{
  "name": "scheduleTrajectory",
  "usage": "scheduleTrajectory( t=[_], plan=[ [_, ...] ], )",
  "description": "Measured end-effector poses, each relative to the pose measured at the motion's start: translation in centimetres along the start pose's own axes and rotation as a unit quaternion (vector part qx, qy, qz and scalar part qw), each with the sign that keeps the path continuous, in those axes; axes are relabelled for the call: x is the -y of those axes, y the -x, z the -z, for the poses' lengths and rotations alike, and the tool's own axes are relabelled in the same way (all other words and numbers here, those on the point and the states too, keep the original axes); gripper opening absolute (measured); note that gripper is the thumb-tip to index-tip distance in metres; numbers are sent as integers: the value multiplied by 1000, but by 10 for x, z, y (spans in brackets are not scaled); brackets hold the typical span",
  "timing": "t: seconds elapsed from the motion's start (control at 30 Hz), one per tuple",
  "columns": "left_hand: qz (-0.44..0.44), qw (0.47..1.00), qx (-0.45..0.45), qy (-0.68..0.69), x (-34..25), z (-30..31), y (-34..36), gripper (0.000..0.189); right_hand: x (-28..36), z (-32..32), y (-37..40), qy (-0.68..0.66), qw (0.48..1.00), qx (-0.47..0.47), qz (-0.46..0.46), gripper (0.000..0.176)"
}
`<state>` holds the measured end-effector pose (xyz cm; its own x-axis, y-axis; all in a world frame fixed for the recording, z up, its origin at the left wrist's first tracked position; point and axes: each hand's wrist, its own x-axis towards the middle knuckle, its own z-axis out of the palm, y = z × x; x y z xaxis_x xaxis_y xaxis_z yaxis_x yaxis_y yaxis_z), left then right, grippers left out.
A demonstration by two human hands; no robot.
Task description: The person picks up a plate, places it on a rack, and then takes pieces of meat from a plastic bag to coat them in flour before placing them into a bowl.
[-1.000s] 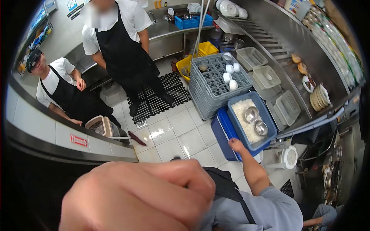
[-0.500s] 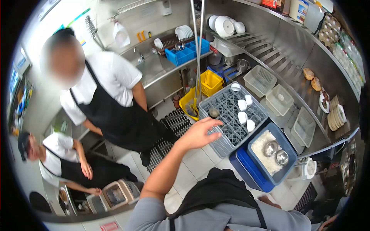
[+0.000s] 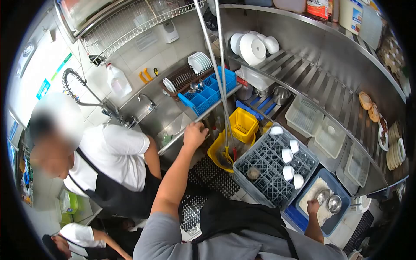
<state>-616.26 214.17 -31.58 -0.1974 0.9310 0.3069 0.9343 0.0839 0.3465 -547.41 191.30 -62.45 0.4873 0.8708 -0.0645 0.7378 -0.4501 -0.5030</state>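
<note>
My left hand (image 3: 195,135) is stretched forward beside the front edge of the sink (image 3: 175,138), fingers curled in. Whether it holds anything is hidden. Down at the right, my right hand (image 3: 313,207) is closed at the left rim of a round metal bowl (image 3: 322,196). This bowl lies in white rice (image 3: 320,182) inside a blue-grey bin (image 3: 345,195), touching or close to a second metal bowl (image 3: 334,204). Between my hands stands a grey dish rack (image 3: 264,186), holding several white cups (image 3: 287,155) and a dark round cup (image 3: 253,173).
Two co-workers in black aprons (image 3: 130,197) stand at the left. Mop poles (image 3: 221,65) rise from a yellow bucket (image 3: 215,158). A blue cutlery basket (image 3: 203,102) and plate rack (image 3: 173,82) sit beyond the sink. A slatted steel shelf (image 3: 316,78) runs along the right.
My left hand has moved from above the dish rack toward the sink edge, its fingers now curled. My right hand has come into view at the metal bowl. The camera view has shifted.
</note>
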Motion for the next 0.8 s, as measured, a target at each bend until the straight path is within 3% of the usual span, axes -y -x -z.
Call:
scheduleTrajectory(
  t=[0.07,0.17,0.2,0.27,0.3,0.33,0.37,0.4,0.43,0.47,0.63,0.8],
  plan=[
    [-2,999,-30,-28,12,-2,-65,31,89,11,-33,-47,998,5,34,27],
    [-32,993,-84,-74,42,-21,-166,32,171,15,-43,-121,992,18,42,25],
    [-36,992,-77,-96,54,-26,-200,32,179,17,-38,-83,995,14,49,25],
    [-51,987,-70,-135,75,-35,-275,33,166,0,-26,-32,999,39,15,28],
    [-65,983,-74,-155,91,-43,-313,32,129,-26,-10,-102,995,-16,9,28],
    [-79,978,-77,-176,109,-55,-351,32,151,-7,27,-76,994,4,-82,28],
    [-90,973,-82,-194,123,-63,-392,31,55,-43,49,98,994,39,24,28],
    [-103,966,-72,-226,139,-72,-428,29,100,-34,104,-63,992,-95,-44,27],
    [-113,958,-64,-257,152,-81,-462,27,137,-3,148,56,977,36,-204,26],
    [-126,956,-57,-260,162,-90,-489,27,162,-4,173,94,960,66,-254,27],
    [-227,932,-54,-279,189,-136,-595,25,233,-59,224,78,937,79,-332,29],
    [-341,883,-8,-322,206,-167,-644,22,303,-87,237,39,931,67,-358,31]
  ],
)
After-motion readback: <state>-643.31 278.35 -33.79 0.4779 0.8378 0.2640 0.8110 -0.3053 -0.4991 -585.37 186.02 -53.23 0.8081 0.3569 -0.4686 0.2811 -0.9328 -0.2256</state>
